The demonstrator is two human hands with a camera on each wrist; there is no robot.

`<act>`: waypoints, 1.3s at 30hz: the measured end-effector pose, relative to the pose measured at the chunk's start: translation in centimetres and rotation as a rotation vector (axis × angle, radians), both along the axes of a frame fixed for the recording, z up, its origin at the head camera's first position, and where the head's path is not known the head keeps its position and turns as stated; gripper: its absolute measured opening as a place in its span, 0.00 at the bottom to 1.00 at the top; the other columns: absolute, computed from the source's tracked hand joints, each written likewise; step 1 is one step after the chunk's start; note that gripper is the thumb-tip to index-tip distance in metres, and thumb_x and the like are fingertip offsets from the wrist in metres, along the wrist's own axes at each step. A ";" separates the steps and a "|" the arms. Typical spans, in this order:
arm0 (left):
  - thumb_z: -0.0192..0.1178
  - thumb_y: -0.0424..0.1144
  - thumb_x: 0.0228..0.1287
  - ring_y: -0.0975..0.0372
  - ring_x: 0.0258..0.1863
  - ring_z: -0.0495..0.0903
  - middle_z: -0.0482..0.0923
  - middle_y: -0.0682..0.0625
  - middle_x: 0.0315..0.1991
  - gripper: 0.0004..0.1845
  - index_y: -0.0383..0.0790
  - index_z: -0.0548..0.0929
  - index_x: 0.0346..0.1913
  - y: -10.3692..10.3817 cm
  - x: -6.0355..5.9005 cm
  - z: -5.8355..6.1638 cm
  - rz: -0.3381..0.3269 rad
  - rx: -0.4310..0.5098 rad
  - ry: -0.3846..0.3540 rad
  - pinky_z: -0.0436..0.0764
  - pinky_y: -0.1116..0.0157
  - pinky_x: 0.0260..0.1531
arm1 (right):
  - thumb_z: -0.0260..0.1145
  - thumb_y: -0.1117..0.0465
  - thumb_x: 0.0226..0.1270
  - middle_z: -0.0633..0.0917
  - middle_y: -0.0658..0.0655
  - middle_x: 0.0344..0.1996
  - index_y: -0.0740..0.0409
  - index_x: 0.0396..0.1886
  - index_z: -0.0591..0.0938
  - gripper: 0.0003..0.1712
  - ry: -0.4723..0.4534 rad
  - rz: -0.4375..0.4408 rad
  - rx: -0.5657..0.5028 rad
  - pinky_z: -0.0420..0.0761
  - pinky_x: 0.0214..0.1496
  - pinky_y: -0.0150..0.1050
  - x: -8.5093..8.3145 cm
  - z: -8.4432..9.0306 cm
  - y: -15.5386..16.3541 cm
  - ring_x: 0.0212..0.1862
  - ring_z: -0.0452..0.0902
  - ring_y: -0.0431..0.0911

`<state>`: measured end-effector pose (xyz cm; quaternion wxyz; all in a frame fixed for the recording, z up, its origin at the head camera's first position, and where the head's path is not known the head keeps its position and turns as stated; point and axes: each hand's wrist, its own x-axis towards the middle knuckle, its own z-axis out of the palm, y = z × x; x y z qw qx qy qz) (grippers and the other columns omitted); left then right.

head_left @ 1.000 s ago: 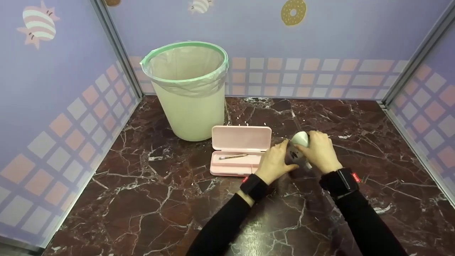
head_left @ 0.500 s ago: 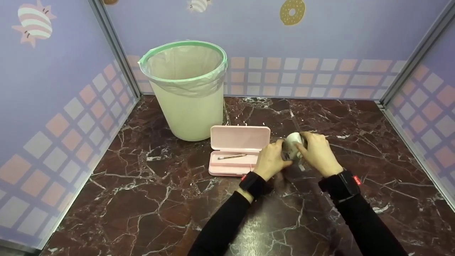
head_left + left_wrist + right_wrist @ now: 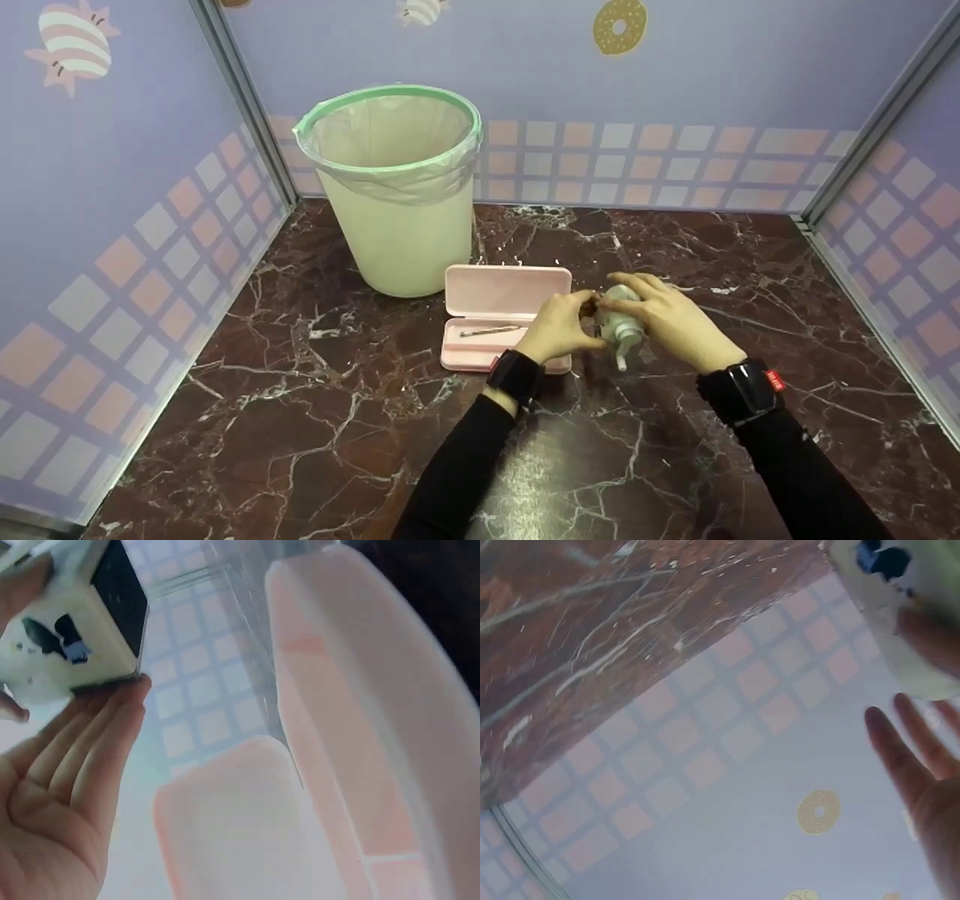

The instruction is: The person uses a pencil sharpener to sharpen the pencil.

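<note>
A white crank pencil sharpener (image 3: 619, 321) with a dark base and dark printed figures is between both hands, its crank end toward the person. My right hand (image 3: 675, 319) holds its body from the right, with fingers over the top and a fingertip on the printed face in the right wrist view. From the left, my left hand (image 3: 64, 802) reaches with straight fingers whose tips touch the base edge. Left of the hands stands a pink pencil case (image 3: 469, 359) with its lid up, partly covered by the left hand. One short pencil (image 3: 489, 330) lies in it.
A tall pale bin (image 3: 401, 236) with a green rim and a plastic liner stands behind the case on the left. Small white bits (image 3: 517, 262) dot the dark marble table (image 3: 337, 420) behind the case. Patterned panels (image 3: 675, 97) enclose the back and sides.
The sharpener has turned between the hands, bringing its crank end toward the person. The left hand has drawn back left; the right hand's fingers now spread across its top.
</note>
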<state>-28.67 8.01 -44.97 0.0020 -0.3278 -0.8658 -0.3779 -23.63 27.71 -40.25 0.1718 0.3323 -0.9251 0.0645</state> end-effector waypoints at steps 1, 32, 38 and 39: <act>0.80 0.43 0.41 0.56 0.47 0.85 0.86 0.47 0.48 0.34 0.39 0.80 0.55 -0.1 -0.1 0.0 -0.033 0.007 -0.014 0.80 0.72 0.50 | 0.77 0.76 0.38 0.75 0.61 0.65 0.49 0.56 0.83 0.39 0.014 0.020 0.027 0.75 0.61 0.62 0.0 0.0 0.1 0.65 0.71 0.61; 0.79 0.35 0.42 0.61 0.42 0.83 0.85 0.45 0.48 0.37 0.37 0.78 0.60 -0.3 -0.6 -0.5 -0.068 0.092 -0.062 0.79 0.74 0.47 | 0.76 0.59 0.54 0.79 0.63 0.46 0.68 0.53 0.76 0.30 -0.227 -0.049 -0.246 0.79 0.48 0.53 -0.5 -0.6 0.1 0.43 0.79 0.55; 0.79 0.36 0.41 0.62 0.40 0.82 0.86 0.45 0.45 0.33 0.36 0.81 0.55 -0.6 -0.8 -0.4 -0.037 0.130 -0.060 0.79 0.74 0.44 | 0.80 0.63 0.47 0.81 0.64 0.50 0.67 0.56 0.75 0.35 -0.324 -0.079 -0.441 0.79 0.54 0.52 -1.2 -1.3 0.2 0.50 0.79 0.56; 0.79 0.36 0.41 0.62 0.39 0.82 0.86 0.45 0.44 0.32 0.36 0.81 0.55 -0.7 -0.8 -0.4 -0.039 0.146 -0.067 0.79 0.74 0.44 | 0.80 0.64 0.46 0.81 0.65 0.51 0.67 0.58 0.74 0.38 -0.353 -0.086 -0.475 0.80 0.55 0.52 -1.3 -1.5 0.3 0.51 0.79 0.57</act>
